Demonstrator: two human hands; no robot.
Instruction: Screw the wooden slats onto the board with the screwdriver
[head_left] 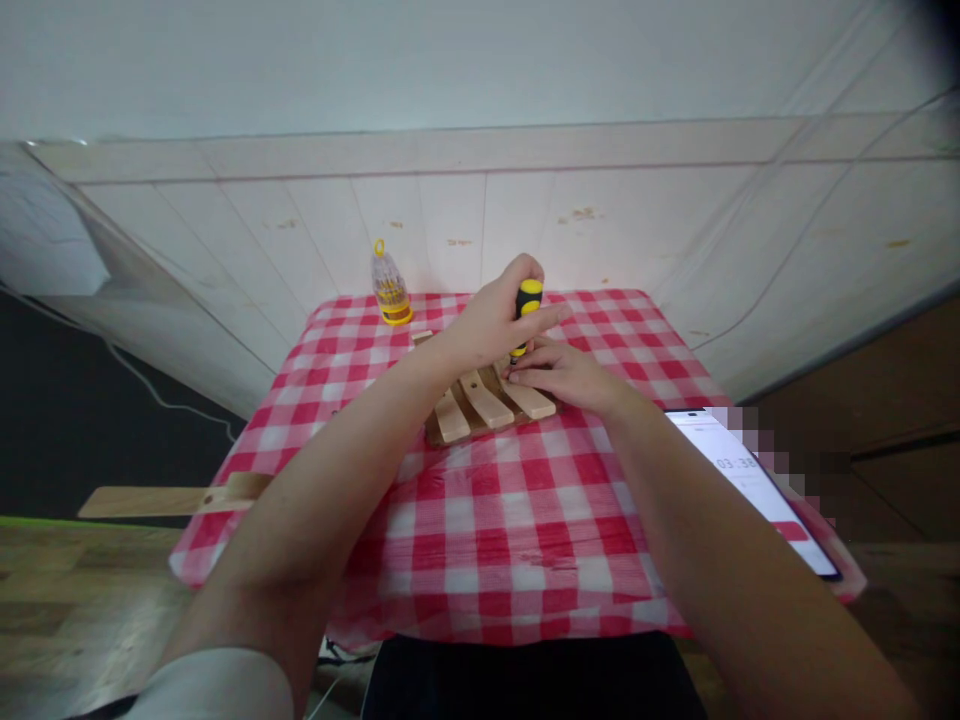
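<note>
A slatted wooden piece lies near the middle of a red-and-white checked tablecloth. My left hand is wrapped round a black-and-yellow screwdriver, held upright over the slats. My right hand rests on the right side of the wooden piece, fingers pinched at the screwdriver's lower end. What those fingertips pinch is too small to make out.
A clear bottle-shaped holder with a yellow base stands at the table's far left. A phone with a lit timer screen lies at the right edge. A loose wooden slat juts out past the table's left side. White panelled wall behind.
</note>
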